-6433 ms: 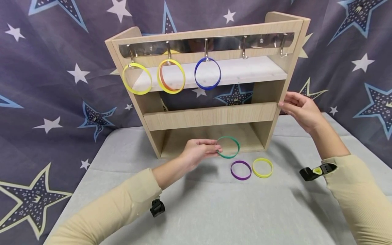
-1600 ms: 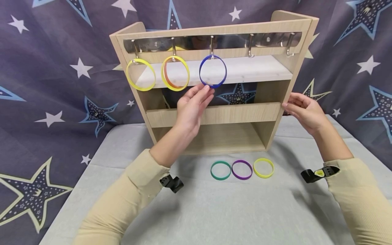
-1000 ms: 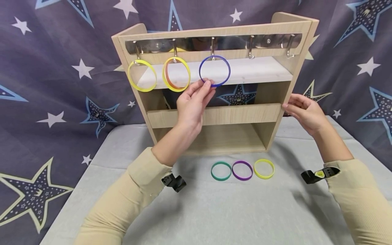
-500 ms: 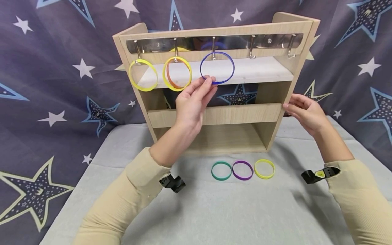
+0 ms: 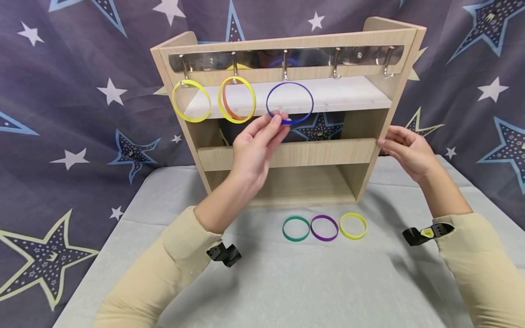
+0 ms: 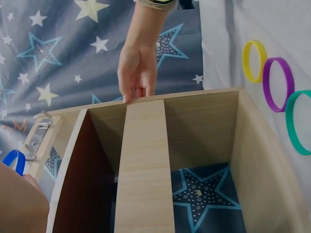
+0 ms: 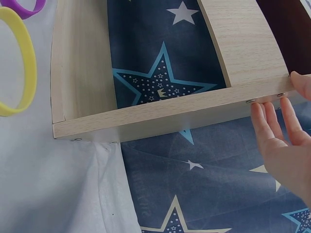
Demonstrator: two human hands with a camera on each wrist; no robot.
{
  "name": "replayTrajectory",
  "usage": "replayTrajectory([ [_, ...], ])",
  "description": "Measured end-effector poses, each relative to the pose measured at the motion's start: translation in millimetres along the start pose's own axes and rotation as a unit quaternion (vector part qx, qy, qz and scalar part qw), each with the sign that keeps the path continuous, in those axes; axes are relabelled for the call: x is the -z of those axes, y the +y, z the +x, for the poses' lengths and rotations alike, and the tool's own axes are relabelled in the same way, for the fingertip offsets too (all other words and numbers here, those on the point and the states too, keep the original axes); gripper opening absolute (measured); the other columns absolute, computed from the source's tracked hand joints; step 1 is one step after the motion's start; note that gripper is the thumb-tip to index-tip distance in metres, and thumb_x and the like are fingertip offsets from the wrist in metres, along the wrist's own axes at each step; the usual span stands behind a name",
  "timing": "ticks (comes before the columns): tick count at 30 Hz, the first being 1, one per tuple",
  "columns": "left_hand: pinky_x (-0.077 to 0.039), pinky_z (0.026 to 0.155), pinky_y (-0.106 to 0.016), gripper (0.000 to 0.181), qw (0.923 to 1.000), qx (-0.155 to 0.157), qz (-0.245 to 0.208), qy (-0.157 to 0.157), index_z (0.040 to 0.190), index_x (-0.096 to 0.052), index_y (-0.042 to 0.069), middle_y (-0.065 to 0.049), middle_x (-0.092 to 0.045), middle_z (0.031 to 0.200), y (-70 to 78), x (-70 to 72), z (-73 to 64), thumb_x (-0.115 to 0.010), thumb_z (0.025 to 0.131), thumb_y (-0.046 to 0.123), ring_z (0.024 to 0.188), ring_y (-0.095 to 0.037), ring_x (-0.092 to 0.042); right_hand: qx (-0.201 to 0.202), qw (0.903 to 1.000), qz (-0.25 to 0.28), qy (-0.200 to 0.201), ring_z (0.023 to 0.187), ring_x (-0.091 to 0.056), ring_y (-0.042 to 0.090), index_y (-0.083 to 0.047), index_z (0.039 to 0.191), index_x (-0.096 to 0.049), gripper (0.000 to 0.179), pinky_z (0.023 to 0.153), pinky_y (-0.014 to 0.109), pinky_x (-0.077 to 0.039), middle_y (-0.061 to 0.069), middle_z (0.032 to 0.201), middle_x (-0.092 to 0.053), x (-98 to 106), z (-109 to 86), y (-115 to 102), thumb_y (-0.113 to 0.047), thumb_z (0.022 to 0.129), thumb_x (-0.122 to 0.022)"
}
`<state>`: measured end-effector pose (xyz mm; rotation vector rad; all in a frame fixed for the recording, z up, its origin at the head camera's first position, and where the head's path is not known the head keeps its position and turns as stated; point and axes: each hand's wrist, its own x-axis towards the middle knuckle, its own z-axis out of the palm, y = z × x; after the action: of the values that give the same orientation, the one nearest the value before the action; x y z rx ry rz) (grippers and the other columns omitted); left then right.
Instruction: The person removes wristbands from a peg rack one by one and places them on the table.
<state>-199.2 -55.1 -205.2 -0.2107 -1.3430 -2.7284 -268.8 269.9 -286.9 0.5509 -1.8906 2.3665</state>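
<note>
In the head view my left hand pinches the lower edge of a blue silicone wristband between thumb and fingers. The band hangs tilted just below the third hook and looks apart from it. At the lower left of the left wrist view, a bit of the blue wristband shows beside the hand. My right hand touches the right side of a wooden shelf unit. In the right wrist view its fairly straight fingers rest against the outer side panel, with the thumb at the front edge.
A yellow wristband hangs on the first hook. The second hook carries another yellow wristband and an orange one. Green, purple and yellow wristbands lie on the grey cloth before the shelf.
The green wristband went from my left hand to the cloth. My left hand then took the blue wristband, raised it, and lowered it below the third hook. My right hand stayed put.
</note>
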Motion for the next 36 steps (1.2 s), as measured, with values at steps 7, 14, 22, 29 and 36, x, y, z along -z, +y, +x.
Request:
replayTrajectory([
  [7,-0.059,0.09,-0.026,0.014,0.9991,0.009,0.027,-0.032,0.09,-0.068,0.007,-0.002,-0.073,0.086,-4.7,12.1,-6.3,-0.057,0.093,-0.002,0.087,-0.011,-0.071,-0.001,1.0,-0.004,0.003,0.089,-0.066,0.005,-0.014,0.108,-0.068,0.029,0.082,0.013,-0.054,-0.005,0.096,-0.07,-1,0.4,0,0.007,0.089,-0.059],
  [14,-0.058,0.092,-0.028,0.027,0.9977,0.032,0.05,-0.034,0.08,-0.07,0.013,0.002,-0.074,0.082,-13.6,27.6,-12.4,-0.055,0.093,-0.005,0.085,-0.009,-0.071,-0.003,1.0,0.008,-0.003,0.087,-0.066,0.005,-0.014,0.106,-0.068,0.029,0.082,0.013,-0.054,-0.005,0.094,-0.07,0,-2.4,2,0.008,0.09,-0.058],
  [22,-0.057,0.095,-0.029,0.026,0.9955,0.054,0.076,-0.013,0.081,-0.069,0.013,0.002,-0.074,0.081,-22.5,48.4,-17.6,-0.055,0.093,-0.005,0.086,-0.009,-0.071,-0.002,0.9999,-0.01,0.007,0.088,-0.065,0.004,-0.015,0.107,-0.068,0.029,0.082,0.012,-0.054,-0.006,0.094,-0.069,-1,-2.3,1,0.007,0.089,-0.06],
  [29,-0.057,0.096,-0.03,0.014,0.9933,0.079,0.084,0.009,0.09,-0.067,0.005,-0.001,-0.074,0.083,-25.5,66.0,-23.2,-0.057,0.092,-0.004,0.087,-0.011,-0.071,-0.006,0.9998,-0.019,0.009,0.089,-0.065,0.004,-0.015,0.108,-0.068,0.03,0.082,0.012,-0.054,-0.007,0.095,-0.069,-2,-2.3,-1,0.006,0.089,-0.06],
  [36,-0.057,0.096,-0.029,0.02,0.9862,0.111,0.122,0.011,0.114,-0.06,-0.006,0.002,-0.073,0.085,-27.6,85.1,-25.3,-0.055,0.094,-0.003,0.089,-0.009,-0.07,-0.013,0.9995,-0.026,0.015,0.089,-0.064,0.004,-0.016,0.108,-0.068,0.03,0.082,0.011,-0.053,-0.007,0.095,-0.068,-1,-2.3,-1,0.006,0.089,-0.06],
])
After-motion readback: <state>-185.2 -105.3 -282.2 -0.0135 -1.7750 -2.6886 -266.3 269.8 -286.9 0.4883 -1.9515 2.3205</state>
